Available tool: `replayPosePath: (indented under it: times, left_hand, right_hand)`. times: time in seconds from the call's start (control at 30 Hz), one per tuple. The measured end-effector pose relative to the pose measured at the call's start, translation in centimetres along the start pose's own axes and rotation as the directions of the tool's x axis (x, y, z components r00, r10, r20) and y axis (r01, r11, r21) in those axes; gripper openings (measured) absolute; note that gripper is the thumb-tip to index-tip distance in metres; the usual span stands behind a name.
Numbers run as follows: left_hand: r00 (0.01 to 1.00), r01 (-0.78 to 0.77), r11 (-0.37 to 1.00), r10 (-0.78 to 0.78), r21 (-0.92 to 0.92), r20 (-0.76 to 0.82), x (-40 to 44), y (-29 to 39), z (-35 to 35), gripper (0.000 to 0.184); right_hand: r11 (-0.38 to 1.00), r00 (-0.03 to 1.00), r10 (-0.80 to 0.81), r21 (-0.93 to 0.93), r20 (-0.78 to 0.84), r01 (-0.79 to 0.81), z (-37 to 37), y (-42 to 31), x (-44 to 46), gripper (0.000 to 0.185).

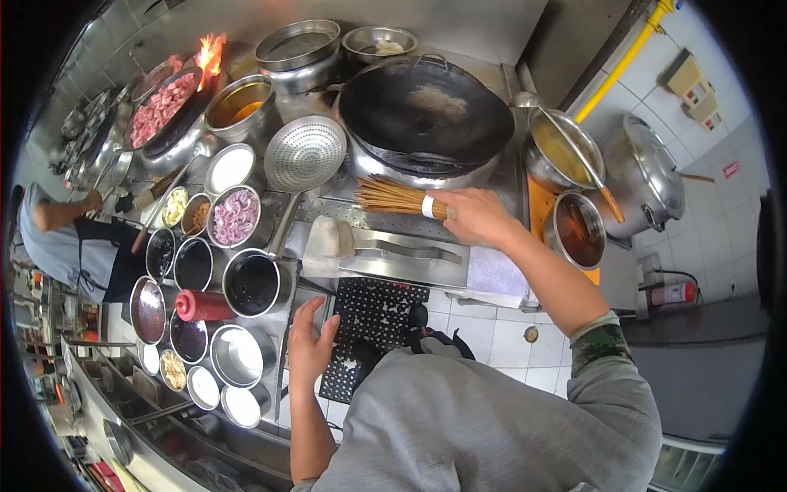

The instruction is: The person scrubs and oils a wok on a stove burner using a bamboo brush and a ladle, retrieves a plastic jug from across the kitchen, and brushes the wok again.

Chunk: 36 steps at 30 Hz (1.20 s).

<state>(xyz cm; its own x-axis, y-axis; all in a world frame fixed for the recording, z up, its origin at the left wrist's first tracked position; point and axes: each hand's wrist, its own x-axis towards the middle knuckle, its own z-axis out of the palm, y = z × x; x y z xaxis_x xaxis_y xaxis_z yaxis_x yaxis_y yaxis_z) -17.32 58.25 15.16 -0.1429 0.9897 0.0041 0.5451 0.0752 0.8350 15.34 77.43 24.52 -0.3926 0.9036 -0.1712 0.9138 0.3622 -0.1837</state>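
Observation:
My right hand (474, 215) is closed round the end of a bamboo wok brush (389, 195), a bundle of thin sticks with a white band. The sticks point left, just in front of a large black wok (377, 107) on the stove. A pale patch shows inside the wok. My left hand (310, 346) hangs low with its fingers apart, holding nothing, to the right of a steel pot (238, 357) and a pot of dark liquid (252, 283). A folded cloth (329, 242) lies on the stove's front ledge, left of a metal handle.
A perforated strainer (306, 153) rests left of the wok. Sliced onions (235, 216) and a red squeeze bottle (205, 306) sit among several seasoning pots. Flames (211, 57) rise beside a wok of meat (164, 108); a co-worker (70, 238) stands there. A ladle (578, 156) lies across a right-hand pot.

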Motion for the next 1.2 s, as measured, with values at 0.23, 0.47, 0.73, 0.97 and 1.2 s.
replayPosePath:
  times: [0.23, 0.47, 0.73, 0.97, 1.2]
  left_hand:
    - [0.985, 0.173, 0.98, -0.174, -0.095, 0.0, -3.5, -4.5, -0.4, 0.038]
    - [0.995, 0.087, 0.996, -0.087, 0.014, 0.049, -1.3, -0.3, -0.6, 0.039]
    - [0.995, 0.042, 0.998, -0.045, 0.037, 0.086, 0.8, 2.2, 0.1, 0.036]
    - [0.967, -0.201, 0.979, 0.201, -0.017, 0.158, 3.6, 7.5, 0.6, 0.037]
    - [0.962, 0.201, 0.975, -0.216, -0.098, -0.167, -6.4, -0.9, -4.3, 0.033]
  right_hand:
    - [0.977, 0.971, 0.213, -0.025, 0.106, -0.212, -2.8, 5.7, -8.5, 0.053]
    - [0.741, 0.742, 0.671, 0.017, -0.001, -0.671, 5.5, 10.9, -10.3, 0.054]
    - [0.984, 0.99, 0.144, 0.102, -0.002, -0.143, -1.5, 5.9, -9.6, 0.057]
    - [0.969, 0.976, -0.127, -0.187, 0.177, 0.16, 2.8, 3.8, 2.9, 0.023]
    - [0.879, 0.875, 0.154, -0.469, 0.46, 0.092, -3.7, 12.2, -2.6, 0.024]
